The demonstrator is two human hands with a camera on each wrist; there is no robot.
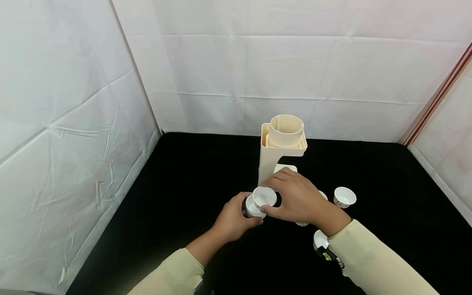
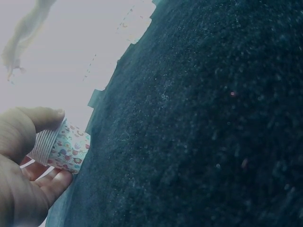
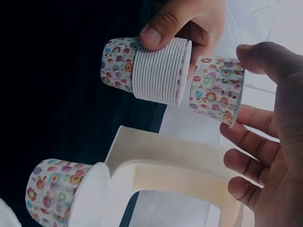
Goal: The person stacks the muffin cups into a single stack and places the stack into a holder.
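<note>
Cups: stack (image 3: 151, 71) gripped in left hand (image 1: 232, 221), thumb curled over ribbed rims; 1 single cup (image 3: 218, 90) pinched by right hand (image 1: 298, 200) btwn thumb & fingers, just beside stack's top, above black mat (image 1: 184, 184) in front of cream dispenser (image 1: 282, 143). Approx 3 more loose cups on mat near right wrist, e.g. 1 (image 1: 344, 197) to the right. Cups white inside, floral print outside w/ ribbed rim bands. 1 dispenser, 2 hands.
</note>
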